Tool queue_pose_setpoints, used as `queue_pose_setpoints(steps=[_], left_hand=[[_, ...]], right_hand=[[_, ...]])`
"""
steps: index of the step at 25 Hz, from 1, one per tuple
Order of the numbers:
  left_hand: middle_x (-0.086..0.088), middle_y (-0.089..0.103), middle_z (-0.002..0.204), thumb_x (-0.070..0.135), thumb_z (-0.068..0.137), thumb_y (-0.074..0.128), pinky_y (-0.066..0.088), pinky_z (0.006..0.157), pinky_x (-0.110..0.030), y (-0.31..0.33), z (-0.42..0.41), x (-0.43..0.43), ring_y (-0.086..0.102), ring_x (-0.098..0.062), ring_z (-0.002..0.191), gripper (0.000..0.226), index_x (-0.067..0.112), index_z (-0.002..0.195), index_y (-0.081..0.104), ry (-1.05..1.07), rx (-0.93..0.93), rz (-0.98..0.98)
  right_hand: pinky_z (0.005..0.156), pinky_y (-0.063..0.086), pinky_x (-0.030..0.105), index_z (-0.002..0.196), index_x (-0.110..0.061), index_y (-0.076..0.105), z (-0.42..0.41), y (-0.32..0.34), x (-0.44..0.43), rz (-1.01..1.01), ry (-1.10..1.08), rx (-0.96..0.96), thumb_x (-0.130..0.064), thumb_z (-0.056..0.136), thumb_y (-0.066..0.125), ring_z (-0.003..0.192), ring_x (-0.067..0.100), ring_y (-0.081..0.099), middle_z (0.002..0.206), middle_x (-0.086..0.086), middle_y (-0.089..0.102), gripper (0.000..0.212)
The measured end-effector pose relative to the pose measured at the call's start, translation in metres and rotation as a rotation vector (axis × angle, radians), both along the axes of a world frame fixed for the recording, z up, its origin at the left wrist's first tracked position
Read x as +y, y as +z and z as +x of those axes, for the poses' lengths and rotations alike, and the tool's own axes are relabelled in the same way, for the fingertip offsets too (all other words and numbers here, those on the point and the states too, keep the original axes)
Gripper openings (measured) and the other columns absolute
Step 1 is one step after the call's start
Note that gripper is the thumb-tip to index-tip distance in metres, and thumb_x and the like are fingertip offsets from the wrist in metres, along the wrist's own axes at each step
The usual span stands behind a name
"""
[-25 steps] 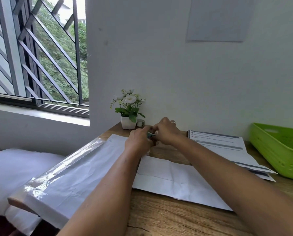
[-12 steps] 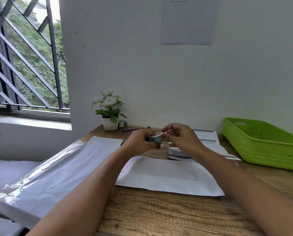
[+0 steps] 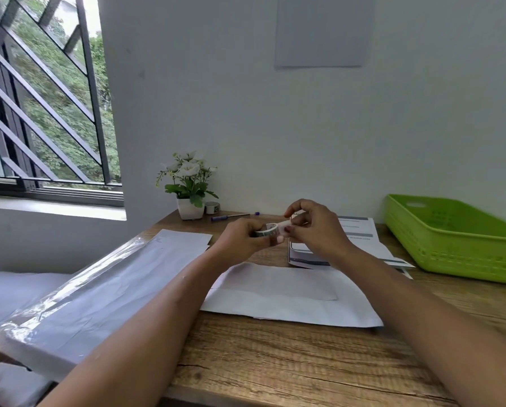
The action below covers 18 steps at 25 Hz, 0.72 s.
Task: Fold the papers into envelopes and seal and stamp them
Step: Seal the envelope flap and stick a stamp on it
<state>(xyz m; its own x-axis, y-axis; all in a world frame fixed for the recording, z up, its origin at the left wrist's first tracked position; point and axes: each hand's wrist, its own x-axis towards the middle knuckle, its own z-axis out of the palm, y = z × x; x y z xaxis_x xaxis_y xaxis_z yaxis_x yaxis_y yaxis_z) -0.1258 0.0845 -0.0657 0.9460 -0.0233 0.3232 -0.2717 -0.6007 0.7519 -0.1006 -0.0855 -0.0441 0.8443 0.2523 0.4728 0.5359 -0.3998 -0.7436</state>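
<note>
A small roll of patterned tape (image 3: 267, 230) is held above the desk in my left hand (image 3: 241, 241). My right hand (image 3: 315, 227) pinches the loose end of the tape and holds it out to the right of the roll. Below my hands a folded white paper envelope (image 3: 287, 298) lies flat on the wooden desk (image 3: 275, 362). A plastic-wrapped pack of white paper (image 3: 99, 292) rests at the desk's left edge. Printed sheets (image 3: 360, 239) lie behind my right hand.
A green plastic basket (image 3: 457, 239) stands at the right. At the back of the desk are a small potted white flower (image 3: 188, 186), a second tape roll (image 3: 212, 207) and a purple pen (image 3: 231, 216). A white pillow (image 3: 8, 292) lies left of the desk.
My hands came back from the far edge of the desk, holding the tape roll. My right hand has drawn the tape's end out a little from the roll. The view has shifted.
</note>
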Motion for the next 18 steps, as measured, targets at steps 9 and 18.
queue_pose_setpoints(steps=[9,18], left_hand=[[0.001,0.065,0.106,0.026,0.086,0.065,0.034,0.075,-0.021,-0.008,0.005,0.023,0.053,-0.020,0.101,0.021,0.019,0.106,0.071,0.260,-0.028,0.361],[-0.004,0.067,0.104,0.015,0.091,0.044,0.033,0.072,-0.029,-0.020,0.011,0.026,0.062,-0.025,0.098,0.025,0.025,0.101,0.065,0.556,-0.039,0.696]], right_hand=[[0.057,0.057,0.023,0.087,-0.011,0.068,-0.001,-0.003,-0.006,0.090,0.027,0.147,0.004,0.086,0.060,0.063,0.019,0.064,0.082,0.007,0.062,0.016],[0.080,0.056,0.029,0.107,-0.010,0.064,0.001,-0.003,-0.008,0.043,0.040,0.141,0.011,0.075,0.065,0.088,0.015,0.067,0.084,0.009,0.074,0.038]])
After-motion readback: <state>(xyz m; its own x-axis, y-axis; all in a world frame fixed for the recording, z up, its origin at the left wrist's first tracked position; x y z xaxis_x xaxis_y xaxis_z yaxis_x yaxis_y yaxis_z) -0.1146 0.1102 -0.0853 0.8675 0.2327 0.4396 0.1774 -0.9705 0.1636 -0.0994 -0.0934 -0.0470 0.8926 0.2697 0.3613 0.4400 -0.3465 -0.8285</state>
